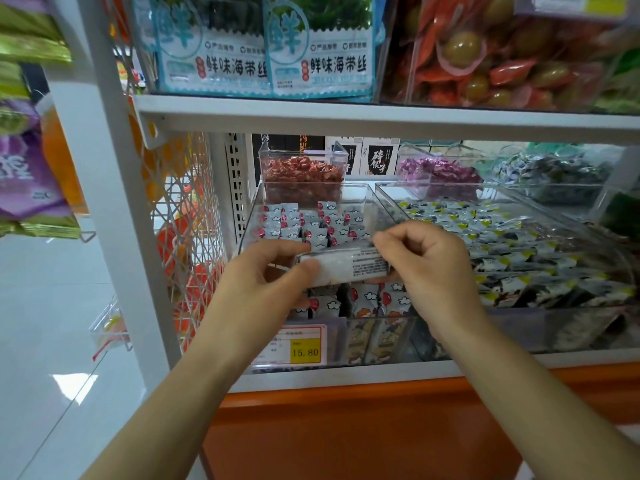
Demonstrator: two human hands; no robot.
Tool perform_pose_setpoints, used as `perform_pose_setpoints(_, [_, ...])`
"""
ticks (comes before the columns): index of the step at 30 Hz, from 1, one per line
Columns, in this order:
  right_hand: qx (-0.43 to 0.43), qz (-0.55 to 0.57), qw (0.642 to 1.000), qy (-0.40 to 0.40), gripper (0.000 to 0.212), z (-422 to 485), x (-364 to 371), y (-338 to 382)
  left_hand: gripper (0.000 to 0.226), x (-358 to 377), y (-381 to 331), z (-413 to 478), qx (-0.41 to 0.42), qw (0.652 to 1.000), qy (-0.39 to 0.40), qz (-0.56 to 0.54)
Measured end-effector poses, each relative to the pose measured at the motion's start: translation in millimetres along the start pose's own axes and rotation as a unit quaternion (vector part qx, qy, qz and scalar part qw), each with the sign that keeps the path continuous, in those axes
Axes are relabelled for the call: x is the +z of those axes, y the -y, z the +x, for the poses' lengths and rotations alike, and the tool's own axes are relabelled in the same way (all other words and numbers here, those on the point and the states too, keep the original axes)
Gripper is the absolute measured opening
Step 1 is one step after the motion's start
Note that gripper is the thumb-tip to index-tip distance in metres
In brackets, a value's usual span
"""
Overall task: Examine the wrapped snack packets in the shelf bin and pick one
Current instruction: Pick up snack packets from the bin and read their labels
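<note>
Your left hand (pixel 273 271) and right hand (pixel 426 268) pinch one silver-white wrapped snack packet (pixel 346 266) by its ends, frame centre. It sits above the clear plastic shelf bin (pixel 377 327).

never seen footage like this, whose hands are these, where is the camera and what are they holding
There is no machine: a person wears one camera on the head, looking forward and down, so the picture shows their own arms reaching to a shop shelf. The left hand and right hand each grip one end of a small white packet, its fine print facing the camera. Below sits a clear bin of packets printed with red balloons and clouds; a price tag on its front reads 15.80. The neighbouring bin holds packets with yellow corners.
</note>
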State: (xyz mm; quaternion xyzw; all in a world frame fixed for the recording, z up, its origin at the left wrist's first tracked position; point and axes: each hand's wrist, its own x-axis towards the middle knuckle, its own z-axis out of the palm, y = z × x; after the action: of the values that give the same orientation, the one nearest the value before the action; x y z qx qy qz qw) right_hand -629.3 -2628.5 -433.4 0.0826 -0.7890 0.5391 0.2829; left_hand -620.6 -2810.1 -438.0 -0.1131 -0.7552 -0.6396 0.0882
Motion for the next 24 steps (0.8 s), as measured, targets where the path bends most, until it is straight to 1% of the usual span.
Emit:
perform_pose_setpoints(2, [-0.015, -0.002, 1.000, 0.014, 0.016, -1.1, 0.8, 1.1, 0.009, 2.5, -0.3, 1.8, -0.008, 1.000, -0.022, -0.015])
perform_pose_setpoints(3, [-0.025, -0.004, 0.999, 0.023, 0.016, -1.8, 1.5, 2.0, 0.009, 3.2, 0.0, 2.5, -0.007, 0.999, -0.034, -0.015])
perform_pose_setpoints(6, [-0.051, -0.001, 0.998, 0.040, 0.013, -4.2, 2.7, 4.1, 0.018, 3.1, 0.8, 4.8, 0.004, 0.998, -0.069, -0.004])
perform_pose_setpoints(9, [-0.064, 0.001, 0.997, 0.035, 0.014, -6.0, 4.4, 4.5, 0.022, 2.5, 2.5, 7.1, 0.015, 0.996, -0.083, 0.011])
perform_pose_setpoints(11, [-0.059, -0.002, 0.998, 0.026, 0.013, -5.5, 5.5, 3.5, 0.021, 2.6, 3.3, 7.2, 0.020, 0.997, -0.073, 0.013])
perform_pose_setpoints(13, [-0.041, -0.008, 0.999, 0.005, 0.014, -3.5, 5.5, 0.9, 0.016, 2.9, 4.2, 6.6, 0.026, 0.999, -0.035, 0.030])
perform_pose_setpoints(15, [-0.015, -0.010, 1.000, -0.009, 0.013, -1.9, 4.4, -1.6, 0.020, 4.2, 7.2, 5.3, 0.043, 0.994, -0.006, 0.099])
perform_pose_setpoints(16, [0.001, 0.013, 1.000, -0.003, 0.012, -2.4, 4.1, -1.7, 0.021, 4.7, 8.9, 5.0, 0.054, 0.990, -0.004, 0.132])
perform_pose_setpoints(17, [0.019, 0.061, 0.998, 0.016, 0.011, -3.4, 4.4, -1.7, 0.017, 4.5, 9.6, 5.3, 0.065, 0.986, -0.009, 0.151])
perform_pose_setpoints(18, [0.040, 0.120, 0.991, 0.045, 0.014, -4.5, 5.4, -1.5, 0.010, 4.2, 9.1, 6.0, 0.070, 0.985, -0.016, 0.154])
perform_pose_setpoints(19, [0.050, 0.154, 0.984, 0.076, 0.025, -4.4, 6.5, -2.7, 0.010, 3.6, 9.2, 7.8, 0.074, 0.985, -0.025, 0.151])
perform_pose_setpoints(21, [0.045, 0.135, 0.984, 0.111, 0.045, -3.3, 8.1, -5.0, 0.016, 1.8, 7.7, 12.2, 0.074, 0.987, -0.030, 0.138])
perform_pose_setpoints(22, [0.034, 0.118, 0.987, 0.108, 0.048, 4.5, 5.1, -6.4, 0.018, 5.6, 4.4, 20.6, 0.078, 0.987, -0.031, 0.140])
perform_pose_setpoints(24, [0.017, 0.080, 0.994, 0.067, 0.036, 15.7, 1.5, -4.2, 0.024, 10.3, -0.5, 34.8, 0.089, 0.983, -0.030, 0.159])
